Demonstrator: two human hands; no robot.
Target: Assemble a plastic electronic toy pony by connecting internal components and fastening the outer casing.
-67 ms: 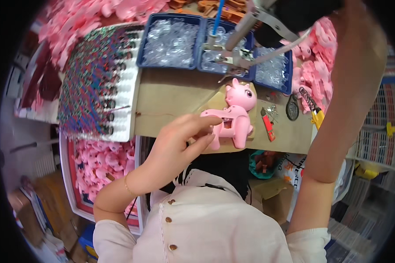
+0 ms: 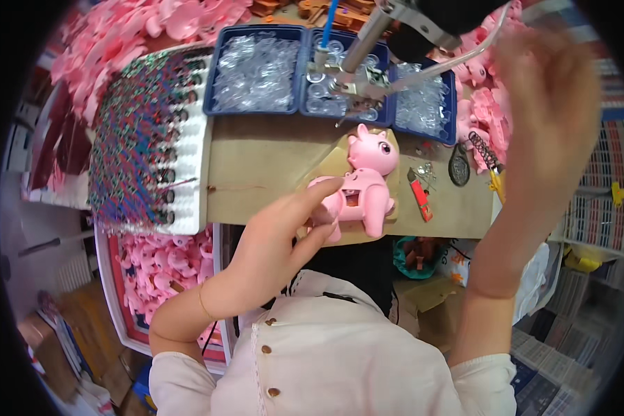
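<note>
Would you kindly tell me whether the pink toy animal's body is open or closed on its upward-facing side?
Open: on the pink toy animal, a rectangular opening shows uncovered, with a brownish part visible inside.

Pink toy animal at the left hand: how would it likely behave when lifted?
The pink toy animal is probably stiff, given its smooth moulded look; likely light, since its side opening suggests a hollow shell; perhaps slippery, being glossy.

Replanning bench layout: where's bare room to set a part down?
Largest: tabletop below the left blue bin, between foam tray and pink toy; a thin strand lies lower down. Smaller: right of the red tool. Crowded: behind the toy, near the metal fixture; pink parts at right.
</note>
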